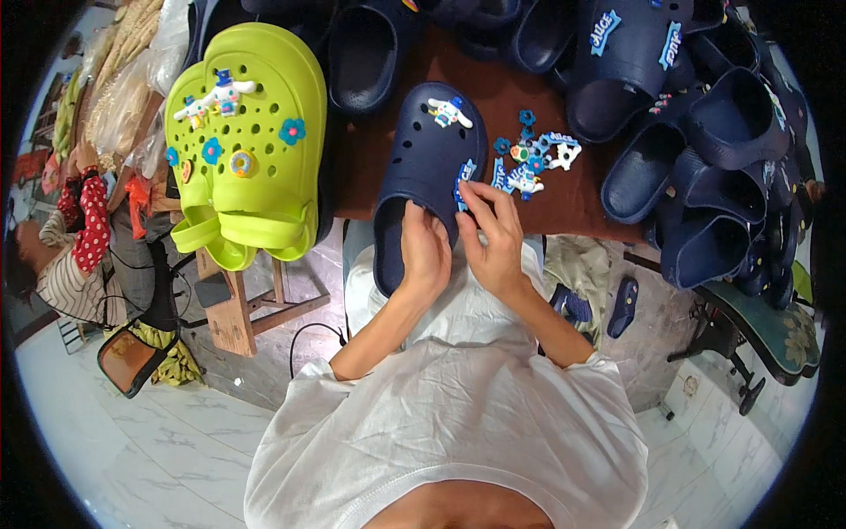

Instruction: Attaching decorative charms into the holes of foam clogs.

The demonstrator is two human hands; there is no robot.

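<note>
On my remote feed, the left hand (426, 252) grips a navy clog (418, 172); the right hand (497, 249) touches its blue letter charm (466, 170), grasp unclear.

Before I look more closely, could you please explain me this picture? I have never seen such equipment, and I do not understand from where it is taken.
There is no machine here: a person works with two bare hands. A wide fisheye camera on the head looks down, so edges bend and the white shirt shows below.

On a brown cloth lie small charms, with dark blue clogs crowding the right and far sides. To the left are lime-green clogs with charms.

The left hand reaches into the opening of a navy clog and seems to steady it. The right hand's fingertips touch a blue charm on its side; how firm that grip is, I cannot tell.
</note>
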